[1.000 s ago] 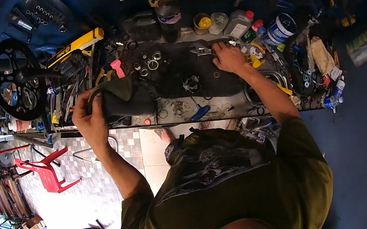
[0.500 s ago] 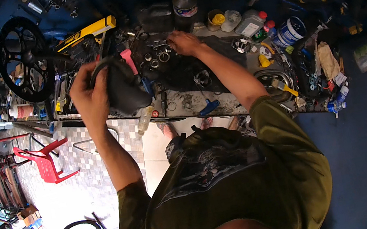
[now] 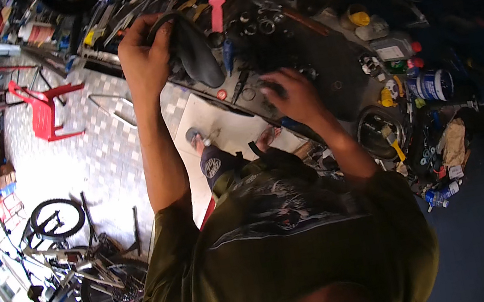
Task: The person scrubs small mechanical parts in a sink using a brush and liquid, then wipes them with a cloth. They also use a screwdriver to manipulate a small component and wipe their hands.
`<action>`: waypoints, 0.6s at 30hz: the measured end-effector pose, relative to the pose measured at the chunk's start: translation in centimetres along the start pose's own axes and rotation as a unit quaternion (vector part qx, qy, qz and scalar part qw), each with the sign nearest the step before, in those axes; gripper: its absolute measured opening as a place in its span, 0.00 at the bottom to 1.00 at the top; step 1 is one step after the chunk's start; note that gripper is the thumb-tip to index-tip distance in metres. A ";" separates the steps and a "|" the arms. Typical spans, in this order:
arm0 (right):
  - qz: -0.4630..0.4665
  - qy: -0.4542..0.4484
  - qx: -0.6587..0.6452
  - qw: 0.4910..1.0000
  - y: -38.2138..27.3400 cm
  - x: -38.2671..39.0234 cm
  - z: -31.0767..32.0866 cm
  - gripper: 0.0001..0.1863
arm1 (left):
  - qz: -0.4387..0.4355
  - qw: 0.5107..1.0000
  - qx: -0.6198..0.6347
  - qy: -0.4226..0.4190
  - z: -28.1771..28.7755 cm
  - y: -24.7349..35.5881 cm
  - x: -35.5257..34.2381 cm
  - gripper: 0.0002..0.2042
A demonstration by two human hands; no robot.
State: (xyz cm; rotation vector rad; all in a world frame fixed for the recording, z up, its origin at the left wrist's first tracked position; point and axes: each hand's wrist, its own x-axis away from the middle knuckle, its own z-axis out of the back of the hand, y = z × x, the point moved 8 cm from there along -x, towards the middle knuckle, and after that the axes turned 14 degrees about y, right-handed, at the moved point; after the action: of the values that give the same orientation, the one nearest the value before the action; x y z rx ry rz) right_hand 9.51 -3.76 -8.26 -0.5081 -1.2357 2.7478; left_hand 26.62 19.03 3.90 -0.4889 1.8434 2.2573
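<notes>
My left hand [image 3: 145,61] is raised at the bench's near left edge, closed on the rim of a dark grey, smooth, rounded piece [image 3: 195,56]. That piece hangs from the fingers with its long lobe to the right; its exact kind is unclear. My right hand [image 3: 295,96] hovers over the near part of the workbench, somewhat blurred, fingers apart and nothing visible in them. Between the hands lie a blue-handled tool [image 3: 229,56], a small red cap [image 3: 221,94] and a thin dark ring [image 3: 248,94]. A pink-handled tool [image 3: 217,13] and several metal rings [image 3: 266,25] are farther back.
Crowding the bench's right are a white-and-blue tub [image 3: 431,86], a grey bottle [image 3: 393,49], a round metal pan [image 3: 374,135] and a yellow-handled brush [image 3: 392,142]. A red plastic chair [image 3: 44,110] and a bicycle [image 3: 91,266] stand on the floor at left.
My right hand has come back from the bench's far side toward its near edge. The left hand still holds the dark piece, now turned narrower. The whole view has swung, showing more floor.
</notes>
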 end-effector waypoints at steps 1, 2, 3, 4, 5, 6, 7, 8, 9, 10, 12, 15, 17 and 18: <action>-0.011 0.013 -0.005 1.000 0.1 1.3 1.1 0.15 | 0.007 1.000 -0.008 0.013 1.7 -0.3 0.4 0.07; -0.048 -0.001 -0.005 0.999 0.4 2.7 1.6 0.15 | 0.012 0.999 -0.014 0.027 3.5 -0.9 0.9 0.07; -0.080 -0.025 -0.004 0.996 0.4 3.9 1.5 0.15 | 0.021 0.998 -0.020 0.049 6.0 -1.8 1.4 0.07; -0.094 -0.035 0.003 0.995 0.3 4.9 1.3 0.15 | 0.073 0.995 -0.045 0.042 8.5 -3.2 1.9 0.08; -0.107 -0.045 0.010 0.993 0.1 5.9 0.8 0.15 | 0.073 0.994 -0.060 0.063 11.2 -3.8 2.5 0.08; -0.122 -0.053 0.019 0.991 -0.2 6.7 -0.1 0.14 | 0.074 0.991 -0.073 0.080 13.7 -4.6 3.3 0.08; -0.123 -0.078 0.033 0.989 -0.9 7.1 -1.6 0.14 | 0.075 0.988 -0.087 0.098 16.3 -5.2 4.2 0.08; -0.123 -0.104 0.046 0.986 -1.8 7.4 -3.3 0.14 | 0.082 0.983 -0.116 0.118 19.2 -5.8 5.2 0.08; -0.119 -0.130 0.064 0.982 -2.8 7.6 -4.9 0.15 | 0.087 0.979 -0.117 0.142 22.1 -6.6 6.4 0.08; -0.099 -0.146 0.068 0.982 -3.9 8.0 -7.1 0.15 | 0.090 0.976 -0.119 0.159 24.7 -8.0 7.8 0.08; -0.065 -0.190 0.055 0.978 -6.6 8.8 -12.2 0.15 | 0.133 0.962 -0.150 0.183 30.5 -11.7 11.0 0.08; -0.076 -0.265 0.017 0.961 -8.7 11.9 -22.9 0.16 | 0.212 0.932 -0.194 0.223 39.2 -20.0 17.4 0.08; -0.085 -0.318 0.011 0.944 -6.8 15.3 -30.9 0.16 | 0.270 0.910 -0.205 0.238 43.4 -27.0 22.7 0.08; -0.078 -0.362 0.053 0.928 -5.4 17.9 -34.4 0.16 | 0.323 0.899 -0.178 0.236 44.8 -29.9 25.5 0.09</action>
State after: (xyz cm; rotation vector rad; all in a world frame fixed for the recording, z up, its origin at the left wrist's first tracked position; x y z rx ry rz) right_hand 3.79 28.11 -30.24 0.6542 -1.1369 2.9155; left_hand 7.24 67.42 -24.97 -0.5839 2.0281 3.1956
